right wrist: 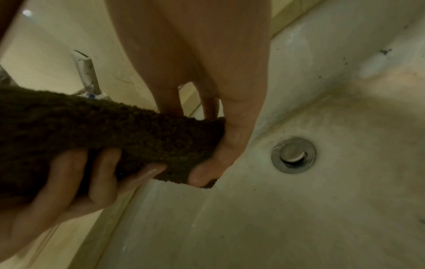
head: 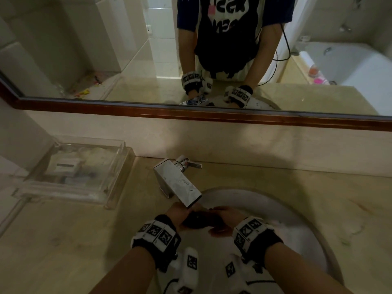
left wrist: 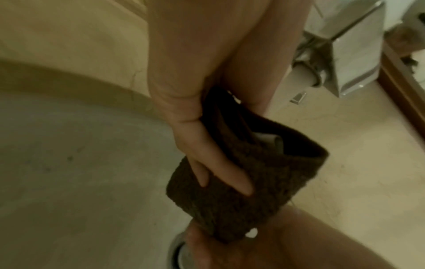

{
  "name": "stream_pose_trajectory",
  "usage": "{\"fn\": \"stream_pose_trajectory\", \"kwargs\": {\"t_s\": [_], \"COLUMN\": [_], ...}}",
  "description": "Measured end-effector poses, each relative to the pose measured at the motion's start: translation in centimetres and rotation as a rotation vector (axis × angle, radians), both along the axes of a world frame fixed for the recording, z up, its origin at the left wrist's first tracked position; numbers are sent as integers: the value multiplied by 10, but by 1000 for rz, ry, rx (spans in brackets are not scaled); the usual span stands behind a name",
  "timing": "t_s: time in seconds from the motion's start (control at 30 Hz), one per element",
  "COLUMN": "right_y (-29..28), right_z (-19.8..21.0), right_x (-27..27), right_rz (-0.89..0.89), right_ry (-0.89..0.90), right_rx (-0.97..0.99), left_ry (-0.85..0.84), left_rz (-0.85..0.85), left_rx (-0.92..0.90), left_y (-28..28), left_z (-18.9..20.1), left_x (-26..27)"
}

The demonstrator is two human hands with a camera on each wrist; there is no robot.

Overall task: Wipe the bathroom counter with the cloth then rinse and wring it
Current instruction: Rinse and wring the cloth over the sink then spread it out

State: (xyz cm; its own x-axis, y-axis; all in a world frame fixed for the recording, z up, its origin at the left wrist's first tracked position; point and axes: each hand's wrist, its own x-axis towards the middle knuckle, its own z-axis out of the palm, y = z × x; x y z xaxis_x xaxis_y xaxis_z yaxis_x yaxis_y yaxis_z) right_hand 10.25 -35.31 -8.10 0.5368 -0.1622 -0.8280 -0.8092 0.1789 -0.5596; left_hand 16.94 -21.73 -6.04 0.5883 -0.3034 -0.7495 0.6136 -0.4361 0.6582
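A dark brown terry cloth (head: pixel 201 222), rolled into a thick bundle, is held over the sink basin (head: pixel 297 225) just below the chrome faucet spout (head: pixel 180 184). My left hand (head: pixel 180 215) grips the cloth's left end. In the left wrist view its fingers (left wrist: pixel 230 174) lie curled across the cloth (left wrist: pixel 253 182). My right hand (head: pixel 224 218) grips the right end. In the right wrist view its thumb (right wrist: pixel 204 174) and fingers pinch the cloth (right wrist: pixel 115 131), with my left hand (right wrist: pixel 92 174) wrapped round the other end. The beige counter (head: pixel 63 240) surrounds the basin.
A clear plastic tray (head: pixel 74 172) with small items stands on the counter at back left. The faucet handle (head: pixel 191 164) sits behind the spout. The drain (right wrist: pixel 293 154) lies in the basin below the cloth. A wood-framed mirror (head: pixel 191 112) runs along the wall.
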Motion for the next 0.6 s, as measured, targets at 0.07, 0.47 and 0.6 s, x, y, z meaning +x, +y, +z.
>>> {"fn": "stream_pose_trajectory", "kwargs": {"t_s": [0.07,0.47,0.6], "right_y": [-5,-40,-42], "right_z": [4,25,30], "right_x": [-1,6,12], "right_rz": [15,173,171], "right_ry": [3,13,-95], "right_rx": [-4,-228,-291], "left_ry": [41,160,190], "left_rz": [18,227,233], "left_rx": [-48,-175,-192], "left_y": [-2,-3,0], "left_z": [3,-1,1], "left_x": [-1,11,11]}}
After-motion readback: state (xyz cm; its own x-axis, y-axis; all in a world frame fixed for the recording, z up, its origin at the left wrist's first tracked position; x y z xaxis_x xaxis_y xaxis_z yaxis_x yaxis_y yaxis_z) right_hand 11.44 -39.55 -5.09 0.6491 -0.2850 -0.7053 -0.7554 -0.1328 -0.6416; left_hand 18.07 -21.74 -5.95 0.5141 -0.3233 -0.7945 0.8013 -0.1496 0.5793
